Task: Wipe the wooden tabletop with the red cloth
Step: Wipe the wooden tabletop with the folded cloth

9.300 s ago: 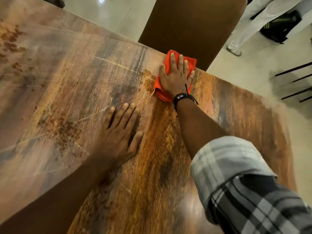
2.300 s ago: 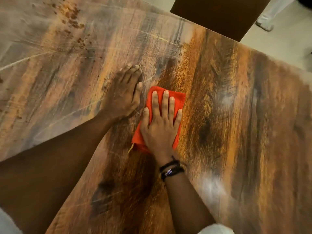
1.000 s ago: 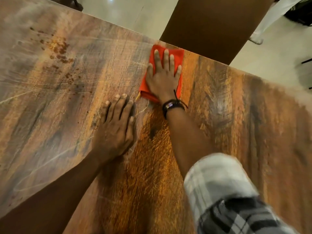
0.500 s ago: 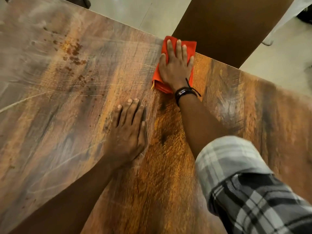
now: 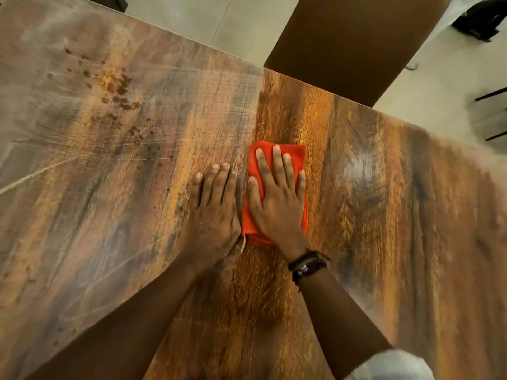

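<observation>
The wooden tabletop (image 5: 384, 215) fills most of the view, streaked brown and orange. A folded red cloth (image 5: 296, 154) lies flat near the table's middle. My right hand (image 5: 277, 198) presses flat on the cloth, fingers spread and pointing away from me, with dark bands on the wrist. My left hand (image 5: 214, 212) rests palm down on the bare wood, just left of the cloth and touching its edge, holding nothing.
Dark reddish spots (image 5: 118, 91) and pale smears mark the left part of the table. A brown chair back (image 5: 351, 42) stands beyond the far edge. Pale floor tiles (image 5: 219, 20) lie behind it, with black bars (image 5: 491, 97) at the right.
My right hand has slid the red cloth back from the far edge toward me, to the table's middle beside my left hand. The left hand stays flat on the wood.
</observation>
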